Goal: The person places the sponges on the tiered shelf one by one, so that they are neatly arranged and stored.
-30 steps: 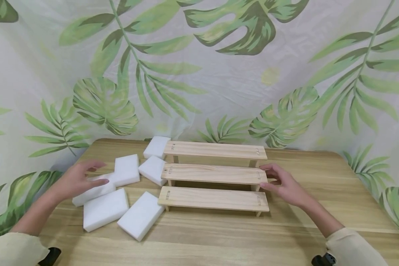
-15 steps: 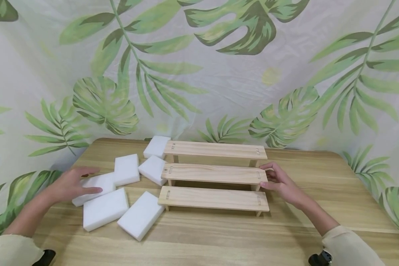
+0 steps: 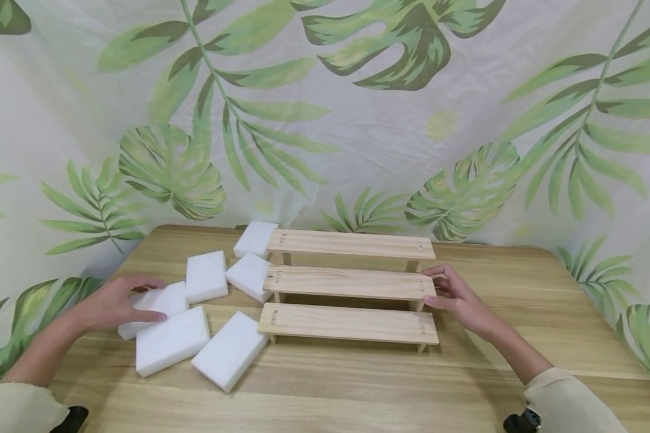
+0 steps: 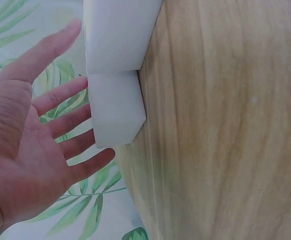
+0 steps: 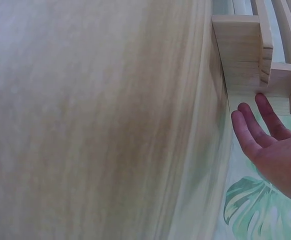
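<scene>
White foam-like blocks lie left of a three-tiered wooden rack. In the head view my left hand [image 3: 108, 307] spans the leftmost block [image 3: 169, 299], thumb on its near side and fingers at its far side. The left wrist view shows this hand [image 4: 40, 130] with spread, nearly straight fingers, their tips at the edge of a white block [image 4: 116, 107]. My right hand [image 3: 468, 304] pinches the right end of the middle shelf [image 3: 346, 282] between thumb and forefinger. In the right wrist view, the hand's [image 5: 278, 150] other fingers are extended beneath the wooden rack [image 5: 238, 40].
The top shelf [image 3: 352, 243] stands behind and the bottom shelf [image 3: 346, 323] in front. Several more blocks, one [image 3: 230, 352] beside the bottom shelf, lie on the wooden table [image 3: 325, 391]. A leaf-patterned cloth [image 3: 368, 150] hangs behind.
My left hand has lowered from above the leftmost block to around it, and that block has shifted slightly. My right hand stays at the middle shelf's end.
</scene>
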The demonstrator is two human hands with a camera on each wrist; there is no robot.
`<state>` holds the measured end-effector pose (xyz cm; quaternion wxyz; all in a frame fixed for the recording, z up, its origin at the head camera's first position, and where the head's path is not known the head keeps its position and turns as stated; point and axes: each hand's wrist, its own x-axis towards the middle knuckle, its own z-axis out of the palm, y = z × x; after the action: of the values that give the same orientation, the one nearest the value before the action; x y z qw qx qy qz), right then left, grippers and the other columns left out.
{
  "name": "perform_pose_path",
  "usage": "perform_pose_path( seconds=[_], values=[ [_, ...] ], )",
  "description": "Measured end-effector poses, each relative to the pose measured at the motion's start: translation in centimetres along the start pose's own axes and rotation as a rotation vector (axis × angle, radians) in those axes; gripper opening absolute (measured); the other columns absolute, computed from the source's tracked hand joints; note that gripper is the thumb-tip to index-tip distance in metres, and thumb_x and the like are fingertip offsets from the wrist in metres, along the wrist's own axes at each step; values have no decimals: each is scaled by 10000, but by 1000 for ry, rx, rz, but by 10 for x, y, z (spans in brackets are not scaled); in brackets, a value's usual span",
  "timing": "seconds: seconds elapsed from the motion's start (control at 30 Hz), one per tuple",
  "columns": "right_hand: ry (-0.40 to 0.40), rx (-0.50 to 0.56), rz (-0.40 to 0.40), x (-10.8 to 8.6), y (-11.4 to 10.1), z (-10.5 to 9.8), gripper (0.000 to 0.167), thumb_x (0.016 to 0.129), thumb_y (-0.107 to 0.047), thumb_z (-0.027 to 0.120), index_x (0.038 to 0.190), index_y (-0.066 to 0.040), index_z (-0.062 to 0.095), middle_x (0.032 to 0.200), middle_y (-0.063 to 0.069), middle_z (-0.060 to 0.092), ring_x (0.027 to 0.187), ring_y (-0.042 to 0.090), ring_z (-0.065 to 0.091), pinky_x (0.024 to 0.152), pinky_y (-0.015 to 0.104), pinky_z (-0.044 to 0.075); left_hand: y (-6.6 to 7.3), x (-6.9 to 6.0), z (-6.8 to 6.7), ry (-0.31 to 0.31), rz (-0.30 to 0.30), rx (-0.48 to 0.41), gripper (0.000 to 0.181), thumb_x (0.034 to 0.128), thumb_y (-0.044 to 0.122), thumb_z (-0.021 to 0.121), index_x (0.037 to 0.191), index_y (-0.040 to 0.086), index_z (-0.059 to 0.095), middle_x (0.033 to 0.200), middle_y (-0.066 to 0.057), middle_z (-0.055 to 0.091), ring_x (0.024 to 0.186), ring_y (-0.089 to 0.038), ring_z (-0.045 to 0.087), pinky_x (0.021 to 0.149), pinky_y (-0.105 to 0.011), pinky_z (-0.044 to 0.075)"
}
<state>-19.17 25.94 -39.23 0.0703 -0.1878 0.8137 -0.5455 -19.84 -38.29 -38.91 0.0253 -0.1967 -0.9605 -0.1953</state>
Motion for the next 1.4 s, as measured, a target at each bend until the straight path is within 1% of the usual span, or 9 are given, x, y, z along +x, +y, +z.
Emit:
perform_pose_path(
  seconds=[0.2,0.57,0.63,0.8,0.9,1.0,1.07,1.23,1.4],
  values=[
    [2,9,6,-1,1,-1,462,1010,-36,599,1388,79,359,1355,334,527,1208,367,565,906,250,535,3,1,-4,-36,11,27,586,763,266,923,1180,-84,708,1153,-255,720,1082,-462,663,870,-534,540],
    [-2,-4,-3,0,1,-1,458,1018,-38,599,1399,61,367,1320,307,566,1168,304,582,900,251,530,1,1,-5,-74,29,52,635,752,213,926,1235,-110,670,1197,-315,681,1149,-529,611,899,-556,512],
    [-4,-4,0,0,1,-1,457,1019,-42,599,1397,61,363,1318,307,570,1165,304,583,900,254,528,-1,1,-6,-64,44,53,638,742,204,931,1235,-106,671,1193,-305,686,1141,-525,616,900,-508,522],
    [-4,-8,-4,1,2,-1,457,1014,-39,602,1388,70,362,1306,310,581,1159,306,589,899,259,527,-6,1,-8,-1,111,64,632,706,184,949,1222,-76,692,1164,-227,724,1092,-408,659,866,-185,470],
    [0,-13,-11,0,3,-1,454,1011,-36,602,1383,74,365,1295,306,589,1154,305,593,898,260,526,-8,0,-12,18,136,67,635,701,186,953,1227,-61,698,1166,-195,732,1079,-282,663,847,-127,442],
    [1,-16,-12,0,3,-2,453,1012,-39,604,1383,70,368,1293,302,591,1151,305,595,897,262,525,-8,-2,-15,29,150,81,633,697,189,957,1225,-50,703,1159,-175,737,1055,-202,662,825,-174,489],
    [0,-19,-10,0,3,-2,455,1013,-45,606,1387,66,369,1299,303,589,1154,310,596,896,265,525,-7,-2,-18,33,149,91,627,697,191,957,1221,-45,706,1149,-172,740,1043,-207,666,812,-227,519],
    [2,-23,-4,1,2,-1,459,1014,-51,608,1392,59,374,1313,308,584,1168,325,594,896,269,523,-2,0,-22,70,132,122,633,685,188,959,1227,-17,705,1142,-180,740,1027,-297,675,780,-286,539],
    [4,-24,-5,1,2,-1,457,1011,-51,611,1387,61,377,1297,303,592,1155,314,599,892,268,524,4,2,-27,113,145,118,654,687,173,956,1258,8,684,1187,-198,723,1069,-419,663,791,-326,543]
  ],
)
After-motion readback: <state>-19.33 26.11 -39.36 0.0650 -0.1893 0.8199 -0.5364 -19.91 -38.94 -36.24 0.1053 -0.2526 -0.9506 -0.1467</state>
